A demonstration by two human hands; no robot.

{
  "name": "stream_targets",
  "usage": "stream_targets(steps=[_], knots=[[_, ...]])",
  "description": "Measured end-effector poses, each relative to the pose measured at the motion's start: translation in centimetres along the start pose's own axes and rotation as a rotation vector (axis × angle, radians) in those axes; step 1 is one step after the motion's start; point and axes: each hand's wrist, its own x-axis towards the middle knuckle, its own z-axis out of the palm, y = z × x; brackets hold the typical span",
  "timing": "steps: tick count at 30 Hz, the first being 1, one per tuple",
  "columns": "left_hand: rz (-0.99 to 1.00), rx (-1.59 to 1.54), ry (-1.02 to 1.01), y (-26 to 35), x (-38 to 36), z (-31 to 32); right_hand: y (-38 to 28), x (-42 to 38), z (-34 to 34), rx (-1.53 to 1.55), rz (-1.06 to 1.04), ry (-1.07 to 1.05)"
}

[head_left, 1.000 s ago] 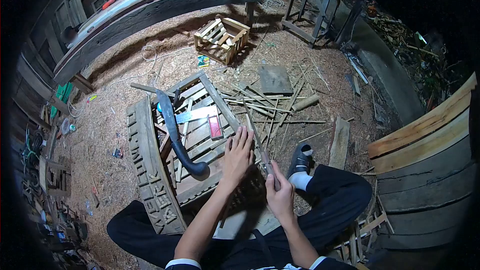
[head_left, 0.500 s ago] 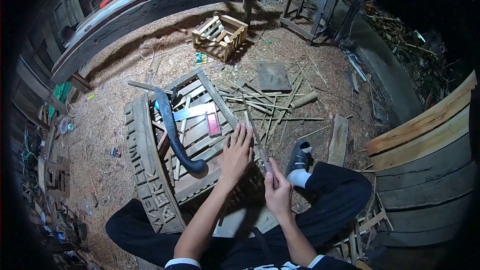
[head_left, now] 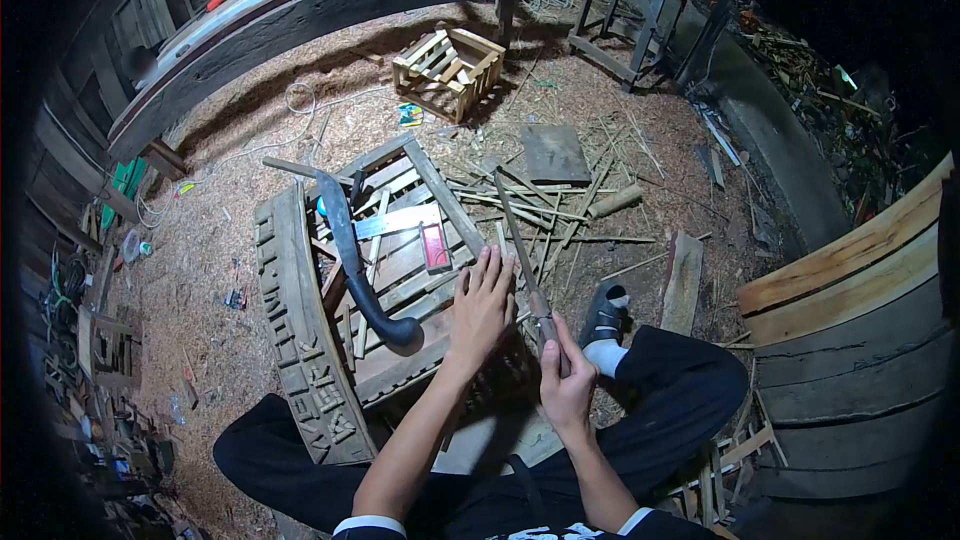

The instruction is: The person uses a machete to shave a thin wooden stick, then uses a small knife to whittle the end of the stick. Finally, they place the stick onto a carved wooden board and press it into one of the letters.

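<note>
My left hand (head_left: 483, 312) lies flat with outstretched fingers over the near right edge of a slatted wooden frame (head_left: 440, 202). A thin pale strip (head_left: 501, 234) shows just past its fingertips. Wrapped round the handle of a long narrow knife (head_left: 520, 240) is my right hand (head_left: 568, 388); the blade points away from me, close beside the left fingers. On the slats lie a broad machete with a dark curved handle (head_left: 372, 310) and a try square with a red stock (head_left: 435, 246). A carved board (head_left: 300, 340) forms the frame's left side.
Thin sticks (head_left: 520, 202) and a flat square board (head_left: 555, 154) lie on the shaving-covered ground ahead. Beyond them stands a small slatted crate (head_left: 450, 75) before a long bench (head_left: 330, 25). Curved planks (head_left: 850, 340) rise at right. A sandalled foot (head_left: 605, 315) rests near my right hand.
The knife has slid slightly forward, away from me, along with my right hand. My left hand stays on the frame's edge. The whole view has shifted a little.
</note>
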Motion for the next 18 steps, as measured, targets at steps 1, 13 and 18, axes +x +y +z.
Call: stream_targets(steps=[1,13,18], knots=[[0.005,-0.003,0.018,0.0,0.1,0.0,-0.4,0.0,-0.2,0.011,0.0,-0.002],[0.007,0.009,0.038,0.1,0.1,0.1,-0.8,-1.9,-1.2,-0.039,0.045,-0.029],[0.015,0.019,0.045,0.0,0.1,0.4,-0.6,-1.6,-0.9,-0.062,0.023,-0.029]])
